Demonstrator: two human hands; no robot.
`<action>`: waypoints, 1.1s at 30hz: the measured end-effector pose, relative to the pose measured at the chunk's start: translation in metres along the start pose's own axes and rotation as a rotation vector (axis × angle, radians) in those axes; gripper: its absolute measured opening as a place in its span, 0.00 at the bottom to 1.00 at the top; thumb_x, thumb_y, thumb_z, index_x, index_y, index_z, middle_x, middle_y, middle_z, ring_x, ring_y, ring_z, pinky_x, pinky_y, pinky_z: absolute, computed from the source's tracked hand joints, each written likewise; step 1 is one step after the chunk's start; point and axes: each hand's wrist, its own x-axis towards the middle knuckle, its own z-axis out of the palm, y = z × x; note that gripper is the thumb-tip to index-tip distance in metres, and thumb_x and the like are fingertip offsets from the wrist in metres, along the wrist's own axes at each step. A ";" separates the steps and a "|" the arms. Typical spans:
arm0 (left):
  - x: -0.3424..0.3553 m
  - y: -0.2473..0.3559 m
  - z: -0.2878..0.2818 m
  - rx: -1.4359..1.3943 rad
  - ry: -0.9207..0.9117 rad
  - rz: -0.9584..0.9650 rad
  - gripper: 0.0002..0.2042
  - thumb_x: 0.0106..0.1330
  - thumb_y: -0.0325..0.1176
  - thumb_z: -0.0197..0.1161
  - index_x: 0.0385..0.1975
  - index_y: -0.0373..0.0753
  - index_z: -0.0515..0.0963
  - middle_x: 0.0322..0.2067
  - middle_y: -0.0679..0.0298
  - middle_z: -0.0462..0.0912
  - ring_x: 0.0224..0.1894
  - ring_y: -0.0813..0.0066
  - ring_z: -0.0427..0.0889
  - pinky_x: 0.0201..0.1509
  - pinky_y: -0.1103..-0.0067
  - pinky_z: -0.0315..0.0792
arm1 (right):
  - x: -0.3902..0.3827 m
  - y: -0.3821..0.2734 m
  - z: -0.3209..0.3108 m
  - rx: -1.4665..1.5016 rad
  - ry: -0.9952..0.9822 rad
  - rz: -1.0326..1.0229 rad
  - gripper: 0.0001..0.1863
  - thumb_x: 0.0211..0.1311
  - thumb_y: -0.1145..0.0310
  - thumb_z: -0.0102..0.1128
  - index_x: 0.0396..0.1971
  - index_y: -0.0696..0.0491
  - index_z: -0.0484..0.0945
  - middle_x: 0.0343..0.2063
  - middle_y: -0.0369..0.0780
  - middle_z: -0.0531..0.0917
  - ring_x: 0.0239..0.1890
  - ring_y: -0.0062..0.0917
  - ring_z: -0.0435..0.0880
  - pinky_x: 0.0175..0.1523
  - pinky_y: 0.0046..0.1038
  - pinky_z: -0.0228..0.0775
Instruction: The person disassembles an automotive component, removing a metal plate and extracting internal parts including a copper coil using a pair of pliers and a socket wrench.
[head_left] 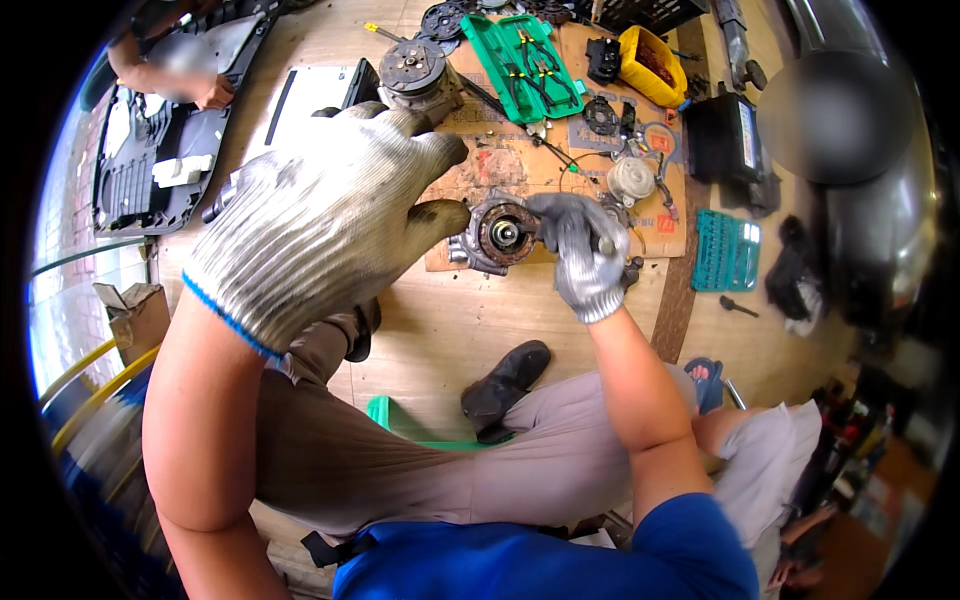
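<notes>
My left hand (330,205), in a white knit glove with dark-stained fingertips, is raised close to the camera. Its thumb and fingers are apart and nothing shows between them. Beyond it, on the cardboard, sits a grey cast-metal unit (480,250) that looks like a compressor, with a rusty ring around a shiny central shaft. At the right side of that unit is my right hand (588,255), gloved too and slightly blurred. Its fingers are bent together, the foremost reaching the unit's rim; what they hold, if anything, I cannot make out.
Past the work stand another round metal unit (412,75), a green plier case (522,75) and a yellow container (650,68). To the right lie a black battery-like box (722,140) and a teal socket case (727,252). One person's hand (213,93) rests on a black panel (165,130).
</notes>
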 end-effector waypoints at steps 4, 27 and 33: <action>-0.006 -0.008 -0.002 0.017 0.059 -0.024 0.22 0.64 0.41 0.70 0.55 0.37 0.83 0.55 0.53 0.85 0.53 0.49 0.85 0.56 0.62 0.80 | -0.004 -0.005 -0.014 -0.148 -0.096 -0.095 0.26 0.80 0.51 0.58 0.45 0.64 0.86 0.33 0.41 0.89 0.27 0.21 0.82 0.33 0.26 0.73; 0.039 0.033 0.218 -0.141 -0.202 -0.300 0.52 0.57 0.60 0.76 0.77 0.38 0.61 0.72 0.45 0.69 0.75 0.43 0.66 0.76 0.48 0.62 | 0.007 -0.001 0.000 0.064 0.009 0.050 0.24 0.79 0.56 0.62 0.50 0.67 0.82 0.32 0.38 0.84 0.27 0.16 0.75 0.43 0.25 0.78; 0.059 0.050 0.348 -0.676 0.390 -0.412 0.49 0.46 0.50 0.83 0.69 0.36 0.69 0.63 0.42 0.76 0.68 0.38 0.72 0.74 0.56 0.68 | 0.002 0.011 -0.015 0.016 -0.081 0.083 0.29 0.78 0.48 0.61 0.47 0.65 0.82 0.42 0.45 0.89 0.39 0.23 0.85 0.45 0.24 0.77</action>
